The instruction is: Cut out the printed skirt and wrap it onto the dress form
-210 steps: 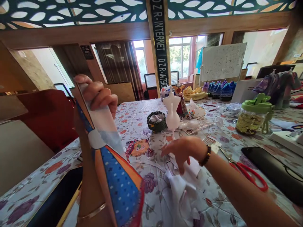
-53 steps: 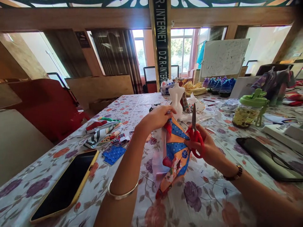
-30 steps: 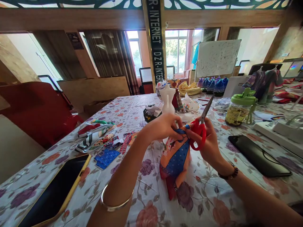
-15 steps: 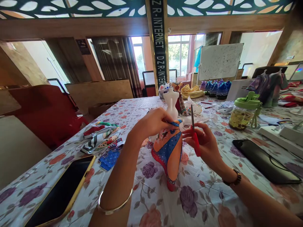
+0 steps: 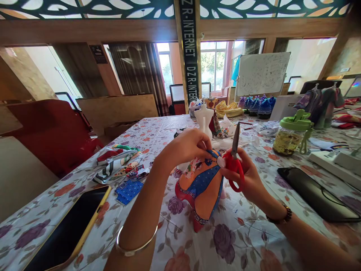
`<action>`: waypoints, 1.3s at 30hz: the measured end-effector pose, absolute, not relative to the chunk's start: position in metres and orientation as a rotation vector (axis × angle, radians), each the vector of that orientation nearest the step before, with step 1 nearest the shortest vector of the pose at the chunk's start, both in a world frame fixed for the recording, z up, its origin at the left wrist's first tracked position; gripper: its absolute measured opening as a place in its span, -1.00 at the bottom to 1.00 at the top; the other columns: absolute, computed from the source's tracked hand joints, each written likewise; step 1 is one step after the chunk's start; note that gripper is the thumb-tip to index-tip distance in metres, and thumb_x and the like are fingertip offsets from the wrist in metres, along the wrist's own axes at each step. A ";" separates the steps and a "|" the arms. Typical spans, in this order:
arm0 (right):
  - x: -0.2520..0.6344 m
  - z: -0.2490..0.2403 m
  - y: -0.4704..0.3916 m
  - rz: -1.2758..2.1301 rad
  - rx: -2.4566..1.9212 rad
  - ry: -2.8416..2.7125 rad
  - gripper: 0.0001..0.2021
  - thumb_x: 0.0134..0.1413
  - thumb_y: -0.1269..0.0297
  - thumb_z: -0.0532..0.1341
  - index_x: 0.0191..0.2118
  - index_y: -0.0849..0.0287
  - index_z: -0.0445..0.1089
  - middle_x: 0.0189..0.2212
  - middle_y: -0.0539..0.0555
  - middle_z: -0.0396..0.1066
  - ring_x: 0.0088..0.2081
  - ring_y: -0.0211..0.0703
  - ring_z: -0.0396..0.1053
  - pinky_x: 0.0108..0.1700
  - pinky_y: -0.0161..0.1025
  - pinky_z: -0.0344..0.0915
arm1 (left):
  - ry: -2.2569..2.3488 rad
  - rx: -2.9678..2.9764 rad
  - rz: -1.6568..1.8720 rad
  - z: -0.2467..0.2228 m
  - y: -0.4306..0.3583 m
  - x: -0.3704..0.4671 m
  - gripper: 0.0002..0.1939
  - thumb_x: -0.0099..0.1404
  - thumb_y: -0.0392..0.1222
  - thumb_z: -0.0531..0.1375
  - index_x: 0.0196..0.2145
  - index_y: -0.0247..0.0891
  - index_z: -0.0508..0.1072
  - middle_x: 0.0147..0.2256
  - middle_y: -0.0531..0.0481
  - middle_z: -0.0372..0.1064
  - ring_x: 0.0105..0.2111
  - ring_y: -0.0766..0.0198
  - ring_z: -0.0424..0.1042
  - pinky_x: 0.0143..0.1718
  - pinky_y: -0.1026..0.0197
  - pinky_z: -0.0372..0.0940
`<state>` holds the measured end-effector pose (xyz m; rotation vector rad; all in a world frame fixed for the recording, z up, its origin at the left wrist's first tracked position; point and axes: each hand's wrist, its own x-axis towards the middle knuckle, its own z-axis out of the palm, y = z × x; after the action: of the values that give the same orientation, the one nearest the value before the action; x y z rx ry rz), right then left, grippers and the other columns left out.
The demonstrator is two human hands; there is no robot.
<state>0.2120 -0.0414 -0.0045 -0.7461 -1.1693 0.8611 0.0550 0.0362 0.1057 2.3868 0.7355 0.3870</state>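
Above the table's middle hangs a small doll skirt (image 5: 207,192) with orange, floral and blue panels and a red hem. My left hand (image 5: 184,148) pinches its gathered top between thumb and fingers. In my right hand (image 5: 249,173) are red-handled scissors (image 5: 235,141), blades pointing up. That hand's thumb and fingertips also meet the white part at the skirt's top; how firmly they grip it I cannot tell. Just behind the hands stands a small white dress-form mannequin (image 5: 203,118).
On the flowered tablecloth (image 5: 180,259) lie a yellow-cased phone (image 5: 69,226), blue dotted fabric (image 5: 129,191) and folded cloths (image 5: 115,162) at left. A green-lidded bottle (image 5: 289,137), a flat black object (image 5: 316,192) and a white power strip (image 5: 335,162) are at right.
The skirt has tilted, its hem swinging left and its top shifting slightly right. The scissors have turned in my right hand, which has moved closer against the skirt's top.
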 end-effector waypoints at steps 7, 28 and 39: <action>0.219 -0.004 -0.038 0.814 -0.698 -1.150 -0.63 -0.15 0.38 0.33 -0.19 -0.02 0.24 -0.45 -0.14 0.34 -0.50 -0.38 0.28 -0.47 -0.42 0.29 | 0.628 2.374 0.453 0.113 0.036 0.057 -0.86 0.13 -0.25 0.15 -0.34 -0.33 0.46 -0.40 0.00 0.43 -0.40 0.35 0.36 -0.36 0.30 0.23; 0.224 -0.001 -0.050 1.133 -0.689 -1.464 -0.54 -0.17 0.05 0.33 -0.20 0.02 0.10 -0.55 -0.13 0.14 -0.57 -0.35 0.01 -0.59 -0.40 -0.02 | 0.650 2.057 0.602 0.128 0.039 0.022 -0.87 0.20 -0.22 0.14 -0.33 -0.35 0.39 -0.32 0.02 0.38 -0.34 0.40 0.35 -0.30 0.34 0.24; 0.229 0.001 -0.050 1.050 -0.820 -1.639 -0.63 -0.07 0.08 0.27 -0.24 0.06 0.10 -0.51 -0.09 0.17 -0.52 -0.32 0.13 -0.51 -0.35 0.10 | 0.689 2.072 0.584 0.134 0.034 0.014 -0.85 0.22 -0.19 0.13 -0.28 -0.31 0.36 -0.33 0.02 0.37 -0.46 0.47 0.29 -0.50 0.44 0.18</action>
<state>0.2290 -0.0504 0.0008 -0.8197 -1.6389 1.0503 0.0143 0.0337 0.1336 2.0724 0.6893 0.5837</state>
